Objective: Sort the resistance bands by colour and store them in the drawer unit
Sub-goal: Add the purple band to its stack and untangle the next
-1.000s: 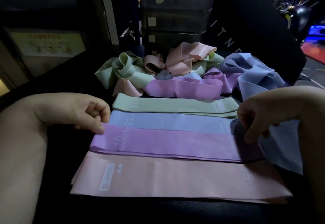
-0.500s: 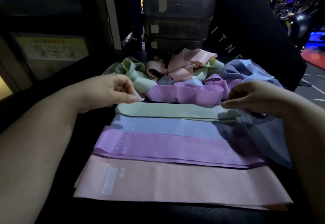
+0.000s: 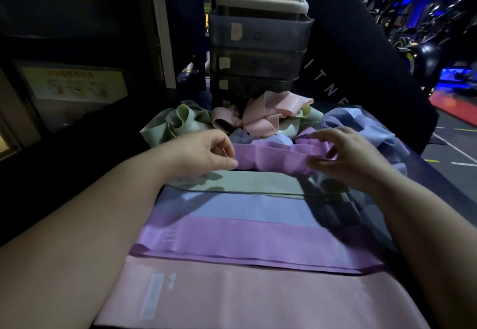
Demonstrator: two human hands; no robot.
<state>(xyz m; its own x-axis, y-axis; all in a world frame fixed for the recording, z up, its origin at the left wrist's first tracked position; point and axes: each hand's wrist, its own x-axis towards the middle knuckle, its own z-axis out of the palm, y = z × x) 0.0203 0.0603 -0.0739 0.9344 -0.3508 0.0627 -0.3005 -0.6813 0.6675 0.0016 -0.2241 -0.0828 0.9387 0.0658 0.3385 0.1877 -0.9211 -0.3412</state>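
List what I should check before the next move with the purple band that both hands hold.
1. Left hand pinches the crumpled purple elastic band at its left end: ok.
2. Right hand pinches its right end: ok.
3. Band smooth and flat: not ok, bunched.
4. Flat purple band in the laid-out row uncovered to receive it: ok.
5. Label for purple on the grey plastic drawer unit readable: cannot tell.

Two hands, left hand, right hand, pinching one crumpled purple band, nearer than the grip four flat rows — green row, blue row, purple row, pink row — beyond it one tangled pile, one drawer unit, four drawer fronts
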